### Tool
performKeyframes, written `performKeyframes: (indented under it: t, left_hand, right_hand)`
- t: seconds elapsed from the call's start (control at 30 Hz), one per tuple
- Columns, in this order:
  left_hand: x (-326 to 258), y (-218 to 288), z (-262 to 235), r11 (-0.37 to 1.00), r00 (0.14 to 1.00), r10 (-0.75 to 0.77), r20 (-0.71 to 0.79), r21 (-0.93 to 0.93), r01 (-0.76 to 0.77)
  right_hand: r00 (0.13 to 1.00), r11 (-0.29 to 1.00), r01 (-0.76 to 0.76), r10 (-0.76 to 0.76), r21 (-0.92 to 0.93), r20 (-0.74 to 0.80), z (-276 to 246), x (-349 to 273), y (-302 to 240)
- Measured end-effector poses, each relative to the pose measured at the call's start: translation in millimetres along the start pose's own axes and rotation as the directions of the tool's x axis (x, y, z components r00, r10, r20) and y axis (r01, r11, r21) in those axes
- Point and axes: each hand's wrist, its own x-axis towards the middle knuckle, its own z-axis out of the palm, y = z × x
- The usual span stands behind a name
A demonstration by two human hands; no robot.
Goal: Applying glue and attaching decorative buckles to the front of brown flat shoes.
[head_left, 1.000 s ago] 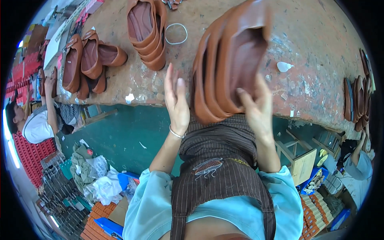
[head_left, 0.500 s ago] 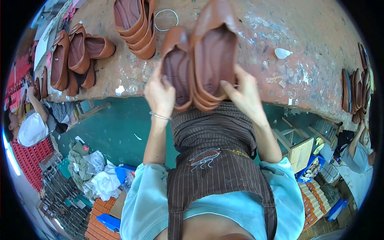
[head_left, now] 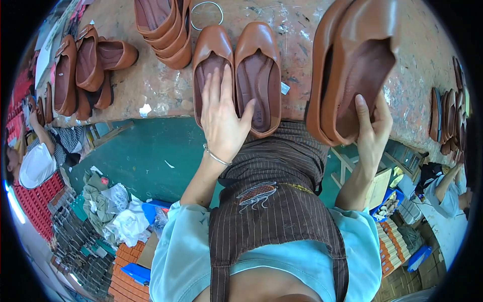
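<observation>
Two brown leather slip-on shoes stand side by side at the table's near edge: the left shoe (head_left: pixel 213 43) and the right shoe (head_left: pixel 257 68). My left hand (head_left: pixel 221 118) lies over the left shoe, its fingers stretched out across the insole and partly hiding it. The thumb reaches over the right shoe's heel end. My right hand (head_left: pixel 372 126) grips the heel end of a nested stack of brown shoes (head_left: pixel 347 55), raised at the right of the pair. The thumb is inside the top shoe, and the other fingers are partly hidden behind its side.
More nested brown shoes (head_left: pixel 173 55) stand left of the pair, beside a thin white ring (head_left: pixel 207 4). Further left is a pile of buckled shoes (head_left: pixel 88 60). Shoes (head_left: pixel 445 116) line the table's right end. Other people sit at far left and far right.
The nested stack has swung right in my right hand. A pair now stands on the table where both hands held shoes before. My left hand has loosened and flattened over the left shoe.
</observation>
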Motion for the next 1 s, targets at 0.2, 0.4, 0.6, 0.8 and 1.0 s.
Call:
performKeyframes:
  t: [0.2, 0.4, 0.6, 0.8, 1.0]
  left_hand:
    - [0.3, -4.4, 5.7, 0.998, 0.995, 0.030, 0.098, -0.053, -0.025]
    - [4.7, -4.1, 5.2, 0.998, 0.994, 0.016, 0.111, -0.068, -0.009]
    - [0.1, 16.4, 8.3, 1.000, 0.996, -0.010, 0.090, 0.006, 0.009]
    - [4.2, 49.1, 5.4, 0.970, 0.989, 0.132, 0.073, -0.214, -0.114]
    - [4.0, 76.1, 19.5, 0.661, 0.958, 0.124, 0.259, -0.742, 0.115]
  right_hand:
    - [0.968, 0.961, -0.071, 0.132, -0.269, 0.216, 28.0, 2.9, 58.1]
    - [0.984, 0.885, 0.146, -0.084, -0.442, 0.158, 49.5, 3.4, 40.1]
    - [0.973, 0.918, -0.231, 0.212, 0.321, 0.092, 14.6, -10.1, 26.0]
    - [0.985, 0.976, -0.169, 0.172, -0.134, 0.007, -30.5, -7.1, 60.5]
    - [0.967, 0.956, -0.207, 0.232, -0.208, 0.106, -17.6, 2.3, 89.1]
